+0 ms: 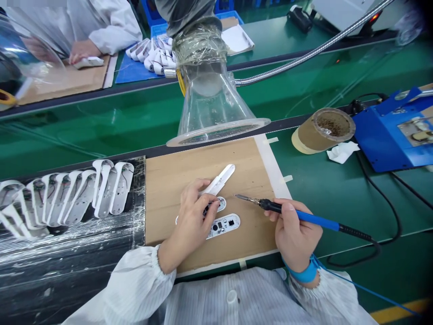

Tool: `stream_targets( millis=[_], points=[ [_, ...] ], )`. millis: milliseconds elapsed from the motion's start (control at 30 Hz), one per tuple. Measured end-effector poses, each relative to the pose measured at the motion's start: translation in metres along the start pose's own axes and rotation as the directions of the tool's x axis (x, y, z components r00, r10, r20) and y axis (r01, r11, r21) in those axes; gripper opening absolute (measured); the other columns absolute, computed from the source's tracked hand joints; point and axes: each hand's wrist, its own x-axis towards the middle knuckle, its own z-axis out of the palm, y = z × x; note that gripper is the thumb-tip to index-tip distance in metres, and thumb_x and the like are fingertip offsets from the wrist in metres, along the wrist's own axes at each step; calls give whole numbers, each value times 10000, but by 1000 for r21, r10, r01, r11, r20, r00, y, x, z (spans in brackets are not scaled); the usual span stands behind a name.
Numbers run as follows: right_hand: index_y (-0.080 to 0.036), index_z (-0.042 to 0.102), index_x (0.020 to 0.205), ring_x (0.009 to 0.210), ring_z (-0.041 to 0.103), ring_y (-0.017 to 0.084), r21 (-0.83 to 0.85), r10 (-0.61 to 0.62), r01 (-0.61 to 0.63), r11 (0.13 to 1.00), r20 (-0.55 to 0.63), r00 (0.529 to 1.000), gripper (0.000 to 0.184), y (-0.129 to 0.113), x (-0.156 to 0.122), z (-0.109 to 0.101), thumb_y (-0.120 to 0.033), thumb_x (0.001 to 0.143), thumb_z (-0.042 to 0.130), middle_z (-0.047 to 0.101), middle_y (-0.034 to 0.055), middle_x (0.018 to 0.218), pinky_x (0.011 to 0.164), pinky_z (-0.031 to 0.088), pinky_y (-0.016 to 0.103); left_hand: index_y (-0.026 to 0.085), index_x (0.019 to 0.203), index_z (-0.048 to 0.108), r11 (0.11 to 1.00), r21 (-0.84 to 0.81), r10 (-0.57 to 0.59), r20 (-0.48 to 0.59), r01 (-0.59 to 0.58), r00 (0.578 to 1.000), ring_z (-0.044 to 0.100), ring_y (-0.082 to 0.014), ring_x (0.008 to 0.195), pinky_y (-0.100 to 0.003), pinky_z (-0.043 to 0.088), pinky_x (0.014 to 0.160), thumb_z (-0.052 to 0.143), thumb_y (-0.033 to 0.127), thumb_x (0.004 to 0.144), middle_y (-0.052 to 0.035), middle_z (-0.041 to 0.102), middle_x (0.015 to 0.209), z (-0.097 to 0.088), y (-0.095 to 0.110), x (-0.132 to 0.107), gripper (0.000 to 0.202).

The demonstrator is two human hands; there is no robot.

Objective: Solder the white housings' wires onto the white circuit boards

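Observation:
My left hand (193,216) rests on the brown work board (169,180), fingers pressed onto a long white plastic housing (221,178) that points up and to the right. Just below my fingers lies a small white circuit board (223,225). My right hand (295,232) grips a soldering iron (304,215) with a blue and black handle like a pen. Its tip (238,196) hovers just right of the housing, a little above the board. A blue wrist strap (304,273) circles my right wrist.
A clear fume funnel (213,108) hangs over the board's far edge. A row of white housings (67,194) lies at the left on black wrapped film. A tape roll (323,131), white tissue (341,151) and a blue soldering station (389,131) sit at the right. Another person's hand (83,49) works beyond.

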Motion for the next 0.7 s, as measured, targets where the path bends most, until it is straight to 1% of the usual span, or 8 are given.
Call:
stream_targets(
  millis=[233,333,467,700],
  points=[
    [-192,811,975,602,735,166,-7,10,-10,1000,20,1000,205,-2,0,-1,-352,1050,707,721,0,681,611,595,306,229,1042,624,997,-68,-21,48,24,999,575,-274,1361,-530,500,1125,532,171,1105,-105,569,1404,1,0,2,126],
    [-196,812,975,598,731,165,-9,16,-16,1000,24,1000,204,-2,-1,-1,-353,1050,706,724,2,688,608,591,308,234,1064,612,996,-84,-29,43,32,999,575,-284,1370,-544,505,1126,543,180,1101,-109,567,1409,2,1,2,95],
    [-198,814,979,597,731,161,1,13,-13,1000,29,1000,198,-1,-1,-1,-348,1050,706,716,-5,678,609,593,302,239,1104,588,992,-122,-39,28,43,999,581,-277,1378,-537,522,1121,546,164,1096,-121,571,1418,3,0,0,87],
    [-196,815,980,592,729,159,11,9,-9,1000,34,999,194,0,-2,-2,-341,1050,707,708,-9,668,609,595,299,231,1034,610,990,-133,-36,24,39,999,592,-280,1360,-531,524,1105,559,144,1081,-112,584,1399,3,-2,-1,111]
  ],
)
